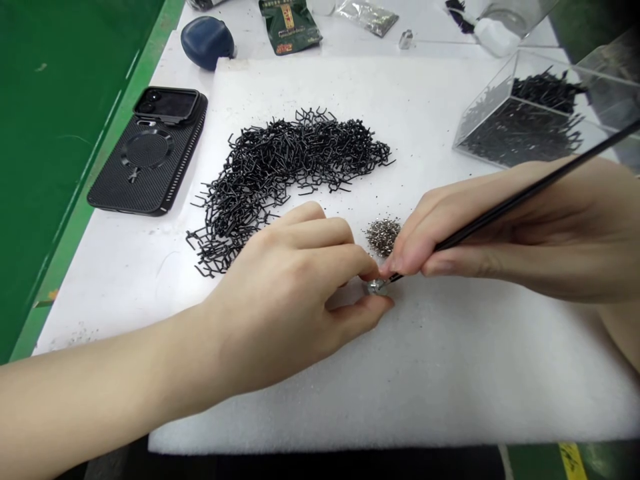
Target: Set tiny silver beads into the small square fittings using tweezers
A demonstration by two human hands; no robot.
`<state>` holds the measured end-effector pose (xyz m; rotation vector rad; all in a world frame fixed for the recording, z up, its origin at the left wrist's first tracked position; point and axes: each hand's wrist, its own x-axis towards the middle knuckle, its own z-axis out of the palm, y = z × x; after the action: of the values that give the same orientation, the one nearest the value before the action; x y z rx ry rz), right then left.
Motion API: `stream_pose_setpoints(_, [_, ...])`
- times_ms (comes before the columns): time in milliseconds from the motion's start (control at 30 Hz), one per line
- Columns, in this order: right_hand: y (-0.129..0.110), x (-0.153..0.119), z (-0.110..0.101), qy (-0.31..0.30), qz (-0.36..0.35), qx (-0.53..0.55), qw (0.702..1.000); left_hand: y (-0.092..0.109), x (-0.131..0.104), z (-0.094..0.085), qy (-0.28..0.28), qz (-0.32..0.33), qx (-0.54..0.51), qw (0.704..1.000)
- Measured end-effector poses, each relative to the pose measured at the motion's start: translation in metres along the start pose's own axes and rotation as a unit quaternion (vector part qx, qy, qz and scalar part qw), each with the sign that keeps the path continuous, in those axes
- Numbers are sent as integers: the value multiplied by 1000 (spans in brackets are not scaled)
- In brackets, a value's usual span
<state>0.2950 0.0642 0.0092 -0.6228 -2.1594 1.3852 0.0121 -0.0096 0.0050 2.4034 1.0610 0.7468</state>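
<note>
My left hand (295, 280) pinches a small shiny metal piece (376, 287) between thumb and forefinger, low over the white foam sheet (425, 380). My right hand (480, 227) grips a thin black pen-like tool (505, 200), its tip touching or very near the metal piece. Whether this tool is a brush or something else, I cannot tell. Just beyond the fingertips lies a little heap of tiny metallic bits (383, 237), partly hidden by my right fingers. Past my left hand, a curved pile of bent black pins (290, 153) spreads over the foam.
A black phone case (145, 150) lies at the left. Behind are a dark blue rounded object (207, 41), a green packet (291, 25), a clear bag (369, 15) and another small metal piece (406, 39). A clear box (525, 127) of black pins stands back right.
</note>
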Motion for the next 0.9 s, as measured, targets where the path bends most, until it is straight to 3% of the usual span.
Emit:
stream_pose_setpoints(300, [-1,2,-1,-5,6,15,1000,-2,2,0,-10,4,-4,1000])
stream_pose_setpoints(400, [-3,1,-6,27,31,2,999,-3,2,0,-5,6,4,1000])
stream_pose_setpoints(433, [-3,0,-9,39,41,-10,998,-3,1,0,30,25,0,999])
stream_pose_setpoints(467, [-4,-1,-11,45,49,-22,998,-3,1,0,3,3,3,1000])
stream_pose_setpoints(767, [-3,2,-26,-20,52,-75,996,-3,3,-5,-3,-2,15,1000])
stream_pose_setpoints(900, [-1,1,-26,-14,46,-83,995,-1,8,-4,-10,-14,39,999])
